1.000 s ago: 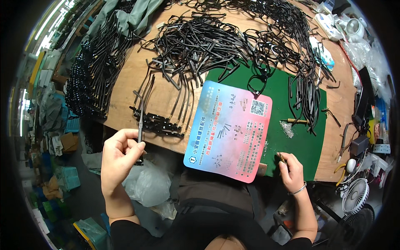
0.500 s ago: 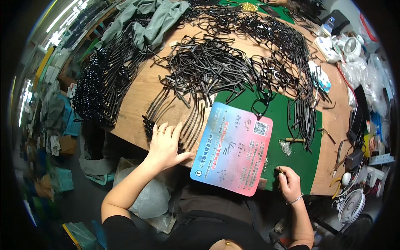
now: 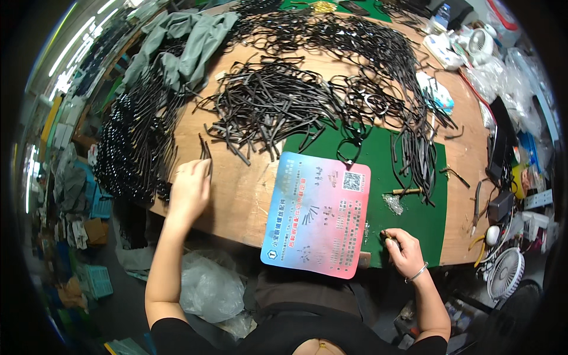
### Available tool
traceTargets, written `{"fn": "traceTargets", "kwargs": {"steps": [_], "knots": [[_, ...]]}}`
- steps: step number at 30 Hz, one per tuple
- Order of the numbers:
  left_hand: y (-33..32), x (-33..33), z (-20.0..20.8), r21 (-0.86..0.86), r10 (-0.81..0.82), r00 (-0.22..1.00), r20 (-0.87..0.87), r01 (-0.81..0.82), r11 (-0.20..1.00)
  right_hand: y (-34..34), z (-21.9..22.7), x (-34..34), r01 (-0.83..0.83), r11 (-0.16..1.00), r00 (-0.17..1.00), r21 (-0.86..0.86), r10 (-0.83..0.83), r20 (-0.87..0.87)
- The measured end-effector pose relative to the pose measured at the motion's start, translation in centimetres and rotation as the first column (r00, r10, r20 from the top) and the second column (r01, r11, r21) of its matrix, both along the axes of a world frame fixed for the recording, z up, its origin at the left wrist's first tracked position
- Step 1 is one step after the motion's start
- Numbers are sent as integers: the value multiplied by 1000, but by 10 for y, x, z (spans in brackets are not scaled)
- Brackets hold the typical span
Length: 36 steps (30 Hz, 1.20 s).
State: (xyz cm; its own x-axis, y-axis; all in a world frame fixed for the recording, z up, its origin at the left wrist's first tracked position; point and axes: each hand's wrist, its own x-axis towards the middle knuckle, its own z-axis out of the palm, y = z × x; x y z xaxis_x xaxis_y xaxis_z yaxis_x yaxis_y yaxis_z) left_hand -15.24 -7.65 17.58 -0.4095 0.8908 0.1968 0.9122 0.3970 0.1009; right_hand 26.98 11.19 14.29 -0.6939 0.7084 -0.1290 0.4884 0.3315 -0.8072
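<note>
My left hand [image 3: 190, 188] is at the left of the table with its fingers closed round a few black eyeglass frames [image 3: 205, 148], whose temples poke up past the fingertips. Just beyond it lies a big stack of black glasses [image 3: 127, 154]. Part of its grip is hidden by the back of the hand. By the near edge of the green mat [image 3: 423, 228], my right hand [image 3: 403, 251] pinches a small brass-coloured tool [image 3: 387, 235], mostly covered by the fingers. Between the hands lies a blue-and-pink printed mat [image 3: 319, 216] with small dark parts pictured or lying on it.
A heap of black temples [image 3: 266, 106] fills the middle, with more glasses frames behind. On the green mat are a brass rod [image 3: 408, 191] and a pile of tiny shiny pieces [image 3: 393, 205]. Grey cloth [image 3: 195, 41] covers the back left. A white fan [image 3: 506, 275] stands at right.
My left hand has moved left, and the row of glasses frames under it has shifted toward the big stack, baring wood. My right hand stays nearly in place. The whole view has shifted slightly.
</note>
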Motion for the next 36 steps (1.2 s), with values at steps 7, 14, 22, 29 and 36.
{"fn": "traceTargets", "kwargs": {"steps": [7, 14, 22, 29, 36], "knots": [[70, -6, -53, 52, -282, 891, -356, 320, 946, 0, -5, 8, -68, 991, 994, 115, 77, -75], [106, 64, -3, 737, -284, 841, 460, -182, 651, 19, -5, 27, -81, 990, 991, -113, 68, -113], [94, 193, -13, 457, -431, 271, 861, -36, 889, 167, -2, 55, 453, 792, 809, 409, -558, 183], [74, 203, -19, 217, -208, 79, 975, -138, 966, 186, -29, 27, 132, 730, 737, 670, -525, 426], [86, 226, -20, 207, -207, -7, 978, 11, 978, 146, 18, 48, 107, 813, 896, 572, -328, 298]]}}
